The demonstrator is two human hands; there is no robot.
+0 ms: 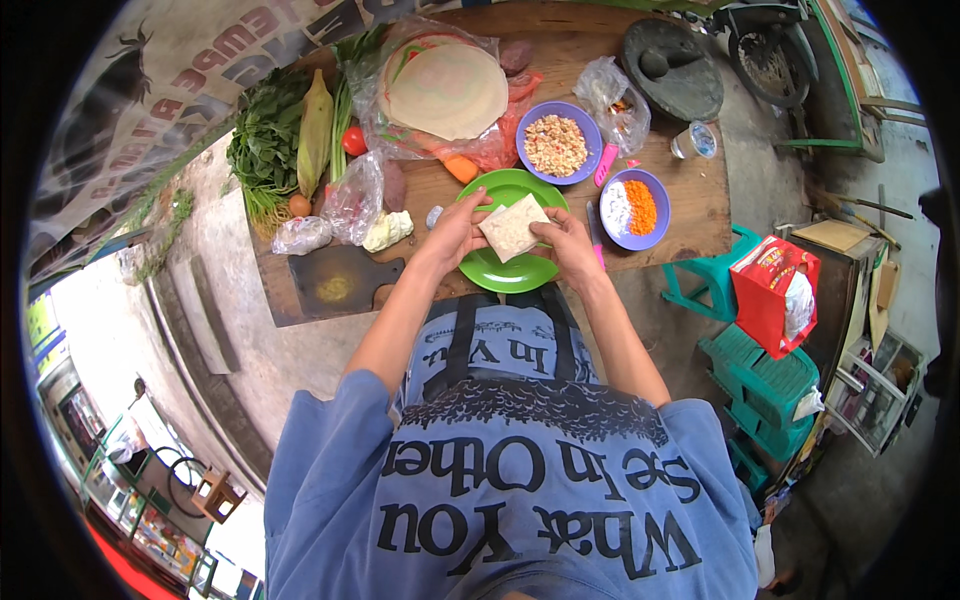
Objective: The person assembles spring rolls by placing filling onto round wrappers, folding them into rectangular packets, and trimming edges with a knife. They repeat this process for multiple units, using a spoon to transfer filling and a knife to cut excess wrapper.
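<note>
Over a green plate [490, 274] at the table's front edge, my two hands hold a flat, pale, square folded parcel [514, 228]. Its skin resembles the round wrapper sheets [445, 90] stacked in clear plastic at the back. My left hand [456, 232] grips the left side and my right hand [570, 243] pinches the right corner. What lies inside the parcel is hidden. Just behind the plate stands a purple bowl [557, 148] of pale chopped filling. To the right, another purple bowl [636, 209] contains orange bits and a white powder or paste. A pink-handled knife [594, 235] lies between plate and bowl.
Leafy greens [262, 145], corn [315, 130], a tomato [354, 140] and cauliflower [388, 231] crowd the left side. A dark cutting board [340, 283] sits front left. A stone mortar [690, 75] and a clear cup [694, 141] stand back right. Green stools [765, 375] and a red bag [765, 295] are right.
</note>
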